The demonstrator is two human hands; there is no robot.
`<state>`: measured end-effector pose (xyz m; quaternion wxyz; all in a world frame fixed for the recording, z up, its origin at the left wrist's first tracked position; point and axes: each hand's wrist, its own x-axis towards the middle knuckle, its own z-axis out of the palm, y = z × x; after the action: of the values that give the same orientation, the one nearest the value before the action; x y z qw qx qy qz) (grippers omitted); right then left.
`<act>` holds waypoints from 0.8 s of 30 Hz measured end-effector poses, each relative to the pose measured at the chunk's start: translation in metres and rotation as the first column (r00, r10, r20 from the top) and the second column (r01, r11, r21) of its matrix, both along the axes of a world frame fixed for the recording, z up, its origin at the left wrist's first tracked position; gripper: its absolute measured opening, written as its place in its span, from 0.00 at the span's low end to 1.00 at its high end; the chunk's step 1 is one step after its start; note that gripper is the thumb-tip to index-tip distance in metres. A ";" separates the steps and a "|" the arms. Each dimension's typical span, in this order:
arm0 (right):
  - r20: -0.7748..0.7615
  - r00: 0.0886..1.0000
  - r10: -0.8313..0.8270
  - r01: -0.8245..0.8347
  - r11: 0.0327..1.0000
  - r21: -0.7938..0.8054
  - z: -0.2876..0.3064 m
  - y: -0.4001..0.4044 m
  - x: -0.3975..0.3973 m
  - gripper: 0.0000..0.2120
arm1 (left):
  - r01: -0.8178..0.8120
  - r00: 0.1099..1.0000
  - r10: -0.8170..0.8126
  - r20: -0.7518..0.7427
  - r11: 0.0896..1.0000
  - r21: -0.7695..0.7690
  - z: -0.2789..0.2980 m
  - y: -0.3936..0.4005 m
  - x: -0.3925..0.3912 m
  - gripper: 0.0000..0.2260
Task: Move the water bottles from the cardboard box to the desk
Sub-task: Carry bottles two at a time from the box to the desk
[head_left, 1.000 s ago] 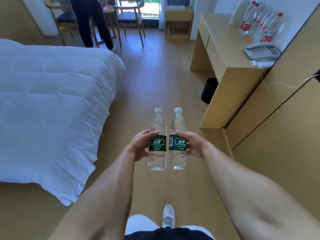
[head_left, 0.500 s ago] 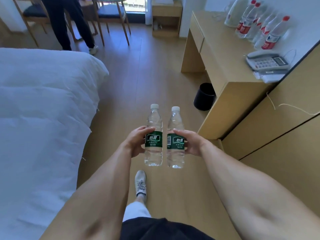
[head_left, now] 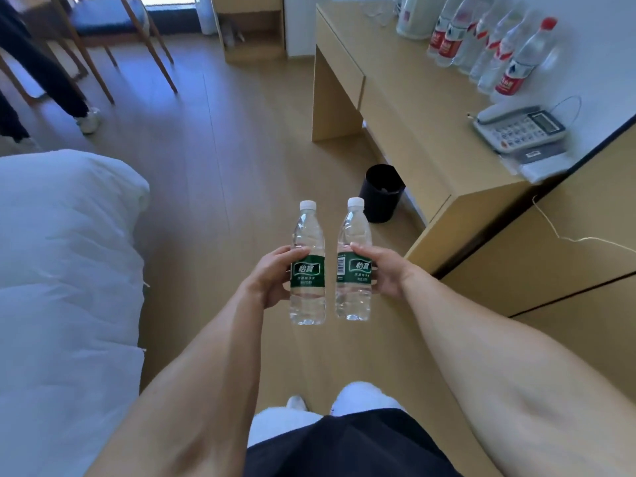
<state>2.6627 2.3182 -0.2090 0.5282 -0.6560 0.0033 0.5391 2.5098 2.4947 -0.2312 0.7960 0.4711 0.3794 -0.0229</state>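
Note:
I carry two clear water bottles with green labels and white caps, both upright in front of me above the floor. My left hand (head_left: pixel 272 275) grips the left bottle (head_left: pixel 307 232) around its label. My right hand (head_left: pixel 383 271) grips the right bottle (head_left: pixel 354 228) the same way. The two bottles stand a small gap apart. The wooden desk (head_left: pixel 406 84) lies ahead to the right, with several red-labelled bottles (head_left: pixel 516 68) lined up along its far edge by the wall. The cardboard box is out of view.
A white bed (head_left: pixel 65 270) fills the left side. A black waste bin (head_left: pixel 380 194) stands on the floor by the desk. On the desk sit a telephone (head_left: pixel 519 127) and a kettle (head_left: pixel 411 17). Chairs (head_left: pixel 113 25) and another person's legs (head_left: pixel 38 70) are far left.
I have walked forward; the desk, bin and phone are nearer and larger. Both bottles stay held upright, with a slightly wider gap between them.

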 end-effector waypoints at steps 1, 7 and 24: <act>-0.004 1.000 -0.009 0.009 1.000 0.001 0.000 0.013 0.009 0.15 | 0.002 1.000 -0.002 -0.001 1.000 -0.001 0.001 0.013 0.010 0.12; -0.031 0.999 -0.012 0.011 1.000 -0.004 -0.019 0.081 0.061 0.22 | -0.004 1.000 0.004 -0.002 1.000 -0.020 -0.008 0.083 0.067 0.13; -0.101 0.994 -0.051 0.058 0.996 0.071 -0.036 0.259 0.243 0.24 | 0.041 0.998 -0.041 -0.051 0.999 -0.017 -0.008 0.270 0.250 0.12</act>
<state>2.9057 2.5772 -0.2448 0.5658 -0.6083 0.0274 0.5560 2.7595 2.7651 -0.2390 0.7890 0.4718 0.3897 -0.0542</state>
